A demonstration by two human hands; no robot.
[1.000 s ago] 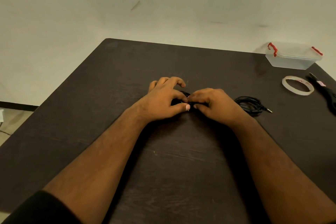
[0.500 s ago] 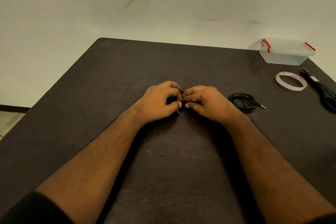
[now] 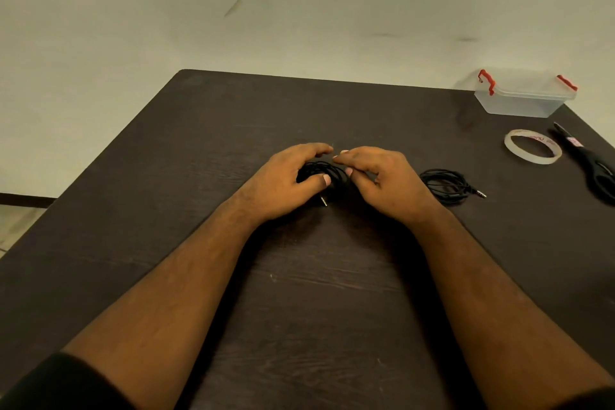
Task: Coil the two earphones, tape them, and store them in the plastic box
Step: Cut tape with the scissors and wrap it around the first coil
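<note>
A black earphone cable [image 3: 327, 171] lies bunched in loops on the dark table, between my two hands. My left hand [image 3: 286, 181] cups its left side, thumb pressed on the loops. My right hand [image 3: 382, 178] holds the right side with its fingertips. The metal plug [image 3: 323, 200] pokes out below my left thumb. A second black earphone [image 3: 446, 185] lies coiled just right of my right hand, its plug pointing right. The clear plastic box [image 3: 524, 101] with red clips stands shut at the far right corner. A roll of clear tape [image 3: 532, 150] lies in front of the box.
Black-handled scissors [image 3: 590, 161] lie at the right edge, beside the tape. The dark wooden table [image 3: 299, 293] ends at a pale wall at the back and drops off on the left.
My hands have spread slightly apart, so more of the black loops show between them. The plug now sticks out under my left thumb.
</note>
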